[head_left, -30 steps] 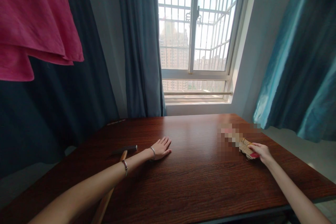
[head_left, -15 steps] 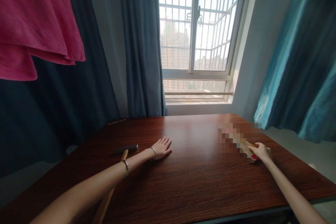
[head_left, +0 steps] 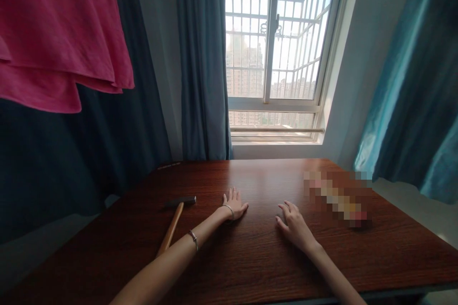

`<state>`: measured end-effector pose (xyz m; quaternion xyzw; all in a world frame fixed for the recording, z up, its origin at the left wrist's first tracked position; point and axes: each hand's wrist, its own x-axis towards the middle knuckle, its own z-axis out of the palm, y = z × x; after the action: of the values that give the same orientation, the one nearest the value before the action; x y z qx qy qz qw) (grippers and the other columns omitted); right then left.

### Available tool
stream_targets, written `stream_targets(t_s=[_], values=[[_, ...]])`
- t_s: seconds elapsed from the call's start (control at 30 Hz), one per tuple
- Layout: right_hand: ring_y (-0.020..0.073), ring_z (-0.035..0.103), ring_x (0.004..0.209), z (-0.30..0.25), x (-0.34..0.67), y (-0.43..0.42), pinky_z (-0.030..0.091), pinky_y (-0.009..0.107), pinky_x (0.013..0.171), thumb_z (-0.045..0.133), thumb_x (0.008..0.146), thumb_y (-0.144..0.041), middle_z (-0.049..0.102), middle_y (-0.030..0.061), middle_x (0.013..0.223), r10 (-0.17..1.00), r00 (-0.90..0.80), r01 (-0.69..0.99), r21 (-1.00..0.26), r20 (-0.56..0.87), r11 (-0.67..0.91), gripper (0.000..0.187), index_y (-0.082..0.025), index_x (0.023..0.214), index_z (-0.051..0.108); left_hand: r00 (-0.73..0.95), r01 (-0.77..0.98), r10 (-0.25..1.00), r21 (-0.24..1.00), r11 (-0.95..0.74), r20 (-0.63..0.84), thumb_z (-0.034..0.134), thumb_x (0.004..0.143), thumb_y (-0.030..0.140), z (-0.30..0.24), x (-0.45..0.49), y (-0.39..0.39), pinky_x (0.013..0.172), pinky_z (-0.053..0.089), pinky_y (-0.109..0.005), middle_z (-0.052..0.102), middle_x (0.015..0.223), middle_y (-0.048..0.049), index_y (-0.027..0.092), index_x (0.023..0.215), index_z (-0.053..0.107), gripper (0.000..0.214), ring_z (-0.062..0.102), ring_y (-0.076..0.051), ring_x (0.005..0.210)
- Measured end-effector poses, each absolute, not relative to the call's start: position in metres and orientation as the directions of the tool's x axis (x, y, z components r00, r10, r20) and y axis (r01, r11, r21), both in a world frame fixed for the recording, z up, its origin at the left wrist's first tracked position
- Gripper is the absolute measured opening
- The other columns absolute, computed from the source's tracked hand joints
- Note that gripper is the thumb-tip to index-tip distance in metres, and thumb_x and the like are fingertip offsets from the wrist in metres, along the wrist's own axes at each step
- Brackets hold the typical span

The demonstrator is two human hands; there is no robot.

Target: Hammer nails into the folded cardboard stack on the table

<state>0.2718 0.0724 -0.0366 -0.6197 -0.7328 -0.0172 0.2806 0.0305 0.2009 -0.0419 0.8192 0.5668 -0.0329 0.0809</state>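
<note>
My left hand (head_left: 234, 205) lies flat on the dark wooden table (head_left: 250, 262), fingers spread, holding nothing. To its right, my right hand (head_left: 294, 221) hovers over or rests on the tabletop with its fingers apart and nothing in them; whether it touches is hard to tell. A hammer (head_left: 173, 228) with a wooden handle and dark metal head lies to the left of my left hand, its handle end hidden behind my left forearm. Right of my right hand lies a long tan and red object (head_left: 338, 199), blurred by pixelation, so its kind cannot be made out.
Behind the table stands a window (head_left: 274, 57) with bars outside. Blue curtains (head_left: 203, 66) hang at both sides. A pink cloth (head_left: 64, 38) hangs at the upper left. The table's front edge runs along the lower right.
My right hand has let go of the long tan and red object and moved left, towards my left hand. My left hand has stayed flat on the table, its fingers turned more forward.
</note>
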Motion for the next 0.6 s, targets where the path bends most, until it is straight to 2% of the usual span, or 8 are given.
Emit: stream_targets(t_s=[0.1, 0.17, 0.27, 0.33, 0.47, 0.6], values=[[0.0315, 0.030, 0.122, -0.048, 0.257, 0.073, 0.023, 0.047, 0.098, 0.040, 0.081, -0.043, 0.042, 0.0118, 0.130, 0.930, -0.090, 0.923, -0.320, 0.357, 0.212, 0.045, -0.022, 0.119, 0.049, 0.348, 0.936, 0.929, 0.102, -0.336, -0.127, 0.008, 0.074, 0.067, -0.042, 0.031, 0.195, 0.098, 0.004, -0.059, -0.006, 0.143, -0.0183, 0.004, 0.138, 0.009, 0.090, -0.008, -0.037, 0.130], [0.0313, 0.030, 0.123, -0.049, 0.258, 0.073, 0.020, 0.049, 0.099, 0.040, 0.081, -0.042, 0.043, 0.0103, 0.130, 0.938, -0.094, 0.908, -0.357, 0.334, 0.219, 0.043, -0.024, 0.118, 0.051, 0.345, 0.936, 0.932, 0.108, -0.334, -0.108, 0.008, 0.073, 0.068, -0.040, 0.030, 0.193, 0.099, 0.004, -0.058, -0.004, 0.143, -0.0174, 0.005, 0.138, 0.010, 0.090, -0.007, -0.036, 0.130], [0.0264, 0.040, 0.117, -0.041, 0.270, 0.070, 0.028, 0.041, 0.098, 0.044, 0.080, -0.037, 0.050, 0.0086, 0.123, 0.922, -0.086, 0.831, -0.483, 0.377, 0.275, 0.036, -0.022, 0.110, 0.057, 0.340, 0.938, 0.936, 0.108, -0.330, -0.091, 0.008, 0.073, 0.069, -0.038, 0.030, 0.190, 0.099, 0.004, -0.058, -0.003, 0.143, -0.0174, 0.005, 0.138, 0.010, 0.091, -0.007, -0.036, 0.130], [0.0226, 0.049, 0.107, -0.033, 0.283, 0.066, 0.035, 0.034, 0.093, 0.045, 0.078, -0.031, 0.056, 0.0084, 0.113, 0.890, 0.011, 0.768, -0.574, 0.456, 0.284, 0.030, -0.020, 0.103, 0.059, 0.338, 0.939, 0.937, 0.100, -0.329, -0.092, 0.007, 0.073, 0.069, -0.037, 0.031, 0.189, 0.099, 0.004, -0.058, -0.004, 0.143, -0.0175, 0.005, 0.138, 0.010, 0.091, -0.007, -0.037, 0.130], [0.0196, 0.055, 0.090, -0.024, 0.327, 0.055, 0.041, 0.029, 0.083, 0.041, 0.077, -0.024, 0.060, 0.0090, 0.101, 0.715, 0.345, 0.740, -0.645, 0.608, 0.191, 0.028, -0.017, 0.098, 0.058, 0.330, 0.942, 0.940, 0.101, -0.321, -0.090, 0.008, 0.074, 0.068, -0.036, 0.032, 0.187, 0.099, 0.004, -0.057, -0.005, 0.143, -0.0175, 0.005, 0.138, 0.010, 0.090, -0.007, -0.036, 0.130], [0.0230, 0.052, 0.097, -0.028, 0.405, 0.054, 0.035, 0.032, 0.089, 0.038, 0.076, -0.023, 0.059, 0.0130, 0.104, 0.486, 0.520, 0.813, -0.581, 0.703, -0.030, 0.030, -0.013, 0.094, 0.060, 0.322, 0.944, 0.943, 0.105, -0.313, -0.087, 0.009, 0.074, 0.069, -0.036, 0.032, 0.185, 0.100, 0.003, -0.056, -0.004, 0.143, -0.0176, 0.005, 0.138, 0.011, 0.090, -0.007, -0.036, 0.130]])
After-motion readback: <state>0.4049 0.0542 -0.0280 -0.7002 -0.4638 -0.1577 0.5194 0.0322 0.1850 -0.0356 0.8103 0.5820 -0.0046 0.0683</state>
